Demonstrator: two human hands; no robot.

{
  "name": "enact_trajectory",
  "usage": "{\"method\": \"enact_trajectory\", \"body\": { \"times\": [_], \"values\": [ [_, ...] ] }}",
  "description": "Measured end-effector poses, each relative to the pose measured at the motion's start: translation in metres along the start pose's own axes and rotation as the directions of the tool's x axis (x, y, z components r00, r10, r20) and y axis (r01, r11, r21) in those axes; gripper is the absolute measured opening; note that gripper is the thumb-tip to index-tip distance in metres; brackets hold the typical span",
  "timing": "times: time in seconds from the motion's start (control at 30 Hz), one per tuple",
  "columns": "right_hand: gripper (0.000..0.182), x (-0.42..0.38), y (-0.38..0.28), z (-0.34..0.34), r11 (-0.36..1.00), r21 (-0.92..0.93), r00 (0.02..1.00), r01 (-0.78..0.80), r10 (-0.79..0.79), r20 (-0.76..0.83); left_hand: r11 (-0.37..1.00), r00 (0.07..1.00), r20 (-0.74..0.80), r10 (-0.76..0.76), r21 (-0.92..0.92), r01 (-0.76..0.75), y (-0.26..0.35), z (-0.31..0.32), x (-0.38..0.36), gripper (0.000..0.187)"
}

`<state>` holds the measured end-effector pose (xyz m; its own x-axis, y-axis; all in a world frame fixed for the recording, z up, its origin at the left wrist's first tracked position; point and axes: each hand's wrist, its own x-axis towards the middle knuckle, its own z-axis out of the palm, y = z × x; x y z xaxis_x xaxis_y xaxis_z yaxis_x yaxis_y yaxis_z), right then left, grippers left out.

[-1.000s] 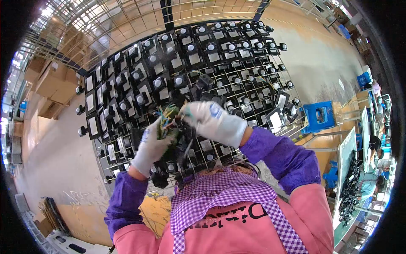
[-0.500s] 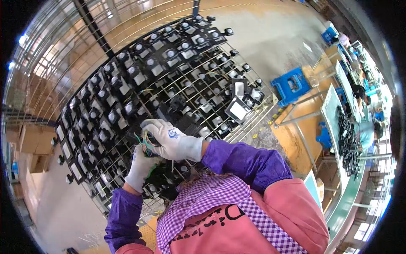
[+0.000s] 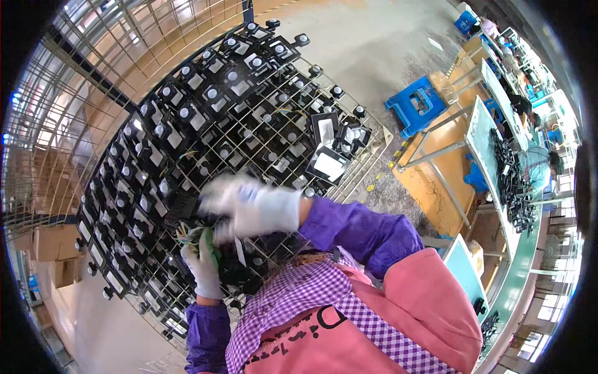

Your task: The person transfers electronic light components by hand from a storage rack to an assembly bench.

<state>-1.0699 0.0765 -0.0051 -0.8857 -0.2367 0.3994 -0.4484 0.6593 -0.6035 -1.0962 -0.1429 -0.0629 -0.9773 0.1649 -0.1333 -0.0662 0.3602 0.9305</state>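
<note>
My left hand (image 3: 204, 270) has its fingers closed around a bunch of thin wires (image 3: 184, 235) and a green piece (image 3: 210, 243), pinching them from below. My right hand (image 3: 250, 207) is just above and to the right of that bunch; its fingers look loosely spread, but they are so blurred that I cannot tell whether they pinch a wire. I judge that I am in the middle of handling the wires one by one, the left fingers serving as holder and the right ones as worker. The next move seems to call for a steady left pinch and a clean, fine grip from the right fingertips on a single wire.

The wires fan up and to the left from my left fingertips, loose ends pointing away from me. The green piece stands to their right, against the left fingers, its long axis running roughly in line with my left forearm. Under and beyond both hands' fingers, rows of black lamps (image 3: 212, 94) sit on a mesh rack (image 3: 382, 141).
</note>
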Motion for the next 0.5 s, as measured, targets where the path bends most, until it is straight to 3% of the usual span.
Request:
{"method": "enact_trajectory", "body": {
  "times": [0.03,0.07,0.1,0.13,0.2,0.23,0.27,0.33,0.37,0.43,0.47,0.5],
  "values": [
    [0.042,0.008,0.002,-0.044,0.963,-0.106,0.962,-0.249,0.259,0.088,0.964,0.998,0.002,-0.062,-0.259,0.061,-0.012,0.002,0.002,0.018],
    [0.037,0.002,0.033,-0.060,0.872,-0.329,0.922,-0.362,0.386,0.011,0.986,1.000,0.013,-0.008,-0.167,0.010,-0.017,0.000,0.002,0.017],
    [0.040,-0.002,0.062,-0.078,0.690,-0.320,0.753,-0.649,0.642,-0.143,0.996,0.998,0.029,0.050,-0.071,-0.047,-0.021,-0.003,0.003,0.016],
    [0.045,-0.026,0.106,-0.083,0.517,-0.728,0.865,-0.450,0.455,-0.212,0.996,0.998,0.065,0.001,-0.085,0.005,-0.020,-0.005,0.005,0.018],
    [0.053,-0.023,0.137,-0.117,0.320,-0.698,0.530,-0.641,0.842,-0.101,0.989,0.986,0.135,-0.097,-0.102,0.111,-0.016,-0.007,0.009,0.025],
    [0.046,-0.019,0.152,-0.125,0.282,-0.690,0.389,-0.667,0.921,0.000,0.949,0.965,0.169,-0.199,-0.213,0.233,0.002,-0.006,0.008,0.028],
    [0.043,-0.028,0.160,-0.126,0.329,-0.738,0.470,-0.590,0.882,0.018,0.883,0.932,0.215,-0.292,-0.314,0.349,0.011,-0.005,0.008,0.032],
    [0.038,-0.034,0.189,-0.121,0.494,-0.700,0.506,-0.516,0.835,0.215,0.851,0.922,0.235,-0.308,-0.365,0.377,0.003,-0.006,0.011,0.037],
    [0.036,-0.037,0.203,-0.114,0.481,-0.717,0.514,-0.505,0.835,0.198,0.832,0.916,0.243,-0.318,-0.392,0.393,-0.004,-0.008,0.011,0.040],
    [0.031,-0.045,0.218,-0.100,0.451,-0.749,0.520,-0.485,0.837,0.168,0.975,0.981,0.178,-0.080,-0.189,0.114,-0.028,-0.008,0.013,0.039],
    [0.030,-0.047,0.219,-0.103,0.434,-0.761,0.476,-0.483,0.859,0.188,0.987,0.985,0.165,-0.054,-0.139,0.077,-0.035,-0.009,0.014,0.036],
    [0.029,-0.046,0.206,-0.110,0.464,-0.725,0.506,-0.508,0.843,0.185,0.995,0.988,0.153,-0.028,-0.089,0.042,-0.036,-0.008,0.014,0.033]
  ]
}}
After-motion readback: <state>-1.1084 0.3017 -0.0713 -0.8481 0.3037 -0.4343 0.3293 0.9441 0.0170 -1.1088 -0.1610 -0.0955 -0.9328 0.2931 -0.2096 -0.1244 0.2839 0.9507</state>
